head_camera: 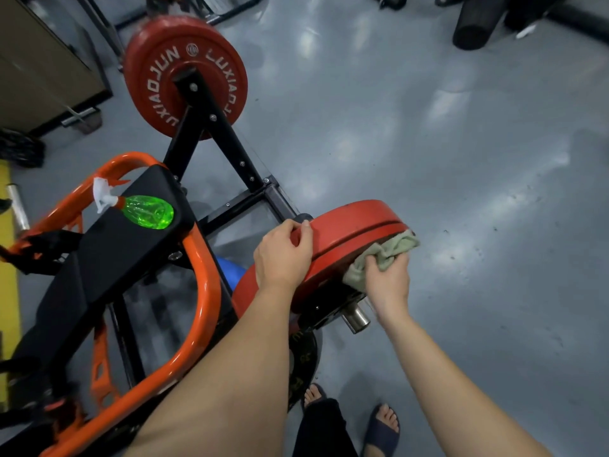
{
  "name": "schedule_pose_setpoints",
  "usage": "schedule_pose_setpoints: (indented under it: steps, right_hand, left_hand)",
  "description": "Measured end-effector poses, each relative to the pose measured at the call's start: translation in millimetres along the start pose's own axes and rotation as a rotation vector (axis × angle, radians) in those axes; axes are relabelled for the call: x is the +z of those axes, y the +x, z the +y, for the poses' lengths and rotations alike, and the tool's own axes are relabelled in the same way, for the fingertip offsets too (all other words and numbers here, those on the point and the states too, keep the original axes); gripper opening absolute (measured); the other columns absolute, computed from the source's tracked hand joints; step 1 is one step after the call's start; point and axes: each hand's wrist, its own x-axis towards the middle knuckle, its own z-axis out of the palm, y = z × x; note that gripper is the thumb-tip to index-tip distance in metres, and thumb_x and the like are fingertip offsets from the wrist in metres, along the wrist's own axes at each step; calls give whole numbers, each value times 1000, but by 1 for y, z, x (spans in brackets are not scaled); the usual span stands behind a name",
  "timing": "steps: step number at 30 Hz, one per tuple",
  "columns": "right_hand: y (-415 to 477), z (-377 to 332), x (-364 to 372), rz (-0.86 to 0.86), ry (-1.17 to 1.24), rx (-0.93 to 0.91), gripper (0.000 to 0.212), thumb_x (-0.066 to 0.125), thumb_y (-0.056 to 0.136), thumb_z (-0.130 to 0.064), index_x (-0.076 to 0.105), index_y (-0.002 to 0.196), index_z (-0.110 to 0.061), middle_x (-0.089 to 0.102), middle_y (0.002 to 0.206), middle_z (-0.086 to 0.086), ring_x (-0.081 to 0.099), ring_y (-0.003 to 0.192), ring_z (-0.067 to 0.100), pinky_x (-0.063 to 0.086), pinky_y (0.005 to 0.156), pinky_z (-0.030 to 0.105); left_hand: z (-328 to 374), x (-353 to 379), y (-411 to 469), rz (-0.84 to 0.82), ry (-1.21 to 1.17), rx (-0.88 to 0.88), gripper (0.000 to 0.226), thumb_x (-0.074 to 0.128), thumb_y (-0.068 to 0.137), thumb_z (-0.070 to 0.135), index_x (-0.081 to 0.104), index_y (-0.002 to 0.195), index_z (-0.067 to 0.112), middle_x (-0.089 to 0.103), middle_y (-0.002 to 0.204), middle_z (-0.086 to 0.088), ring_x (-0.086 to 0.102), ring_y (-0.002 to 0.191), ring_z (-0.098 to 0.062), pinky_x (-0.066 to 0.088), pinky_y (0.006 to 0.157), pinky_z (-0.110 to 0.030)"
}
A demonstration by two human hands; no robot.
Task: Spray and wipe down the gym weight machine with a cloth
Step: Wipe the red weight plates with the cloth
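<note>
A red weight plate (356, 225) sits on the near sleeve of the black and orange weight machine (197, 282). My left hand (283, 255) grips the plate's rim, fingers curled over its edge. My right hand (389, 278) holds a bunched pale green cloth (379, 255) against the plate's outer face. A green spray bottle (145, 211) with a white trigger lies on its side on the machine's black pad. A second red plate (155, 77) hangs on the far sleeve.
A steel sleeve end (357, 319) sticks out below the near plate, with a black plate (303, 357) under it. My sandalled feet (379, 427) stand on the grey floor. A brown cabinet (43, 70) is at far left, black foam rollers (474, 24) at top right.
</note>
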Motion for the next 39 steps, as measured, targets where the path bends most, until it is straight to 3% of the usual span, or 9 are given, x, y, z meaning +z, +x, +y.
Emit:
schedule_pose_setpoints:
  steps: [3,6,13,17,21,30,34,37,39]
  right_hand:
    - [31,0,-15,102,-25,30,36,53,95,-25,49,125,-6,63,120,16,59,111,37,48,97,44]
    - [11,3,-6,1,-106,-87,34,49,97,-12,46,129,1,56,127,20,54,117,36,43,99,36]
    - [-29,24,-3,-157,-185,-375,31,71,90,-18,48,110,-10,54,108,8,52,98,21,40,83,29]
    - [27,17,-26,22,-140,-135,33,64,92,-18,53,120,-5,62,113,15,59,107,33,48,93,42]
    - [34,2,-31,-66,-169,7,30,56,98,-25,55,122,-7,67,108,17,61,106,41,47,85,38]
    - [-51,21,3,-264,-346,-414,39,74,86,-19,47,111,-5,43,111,4,46,98,19,37,80,28]
    - [-13,8,-14,-115,-68,-128,45,74,86,-18,49,122,-11,59,111,1,56,99,19,40,83,27]
    - [27,-5,-27,62,92,160,30,55,96,-21,48,125,-17,65,118,8,60,104,30,45,86,35]
    - [34,-12,-22,49,106,229,42,46,98,-22,42,139,-17,62,129,12,58,113,34,46,97,42]
  left_hand:
    - [1,-1,1,-11,1,-6,34,44,101,54,65,87,30,58,68,11,53,68,-4,39,70,-31]
    - [0,-1,1,-27,-1,-12,33,43,100,56,65,88,34,60,70,12,58,73,-11,45,73,-33]
    - [1,0,2,-11,18,-3,31,42,101,54,62,87,35,57,68,12,59,76,-17,42,73,-34]
    - [0,0,2,-16,15,-10,31,42,101,52,61,85,34,58,67,10,58,72,-13,45,72,-35]
    - [4,-2,1,-20,5,-10,30,42,101,54,62,87,36,58,68,12,59,72,-12,45,73,-34]
    - [1,-1,3,-14,0,-29,41,43,97,65,67,87,32,60,71,13,60,78,-16,46,76,-34]
    - [3,-2,3,-19,-13,-39,37,44,99,59,64,83,33,58,67,12,58,73,-14,46,74,-35]
    - [4,-2,3,-22,3,-38,35,43,100,57,64,85,33,58,65,10,58,72,-15,49,75,-37]
    - [3,-2,3,-26,6,-39,35,42,100,57,65,87,33,59,67,10,58,72,-13,50,75,-37]
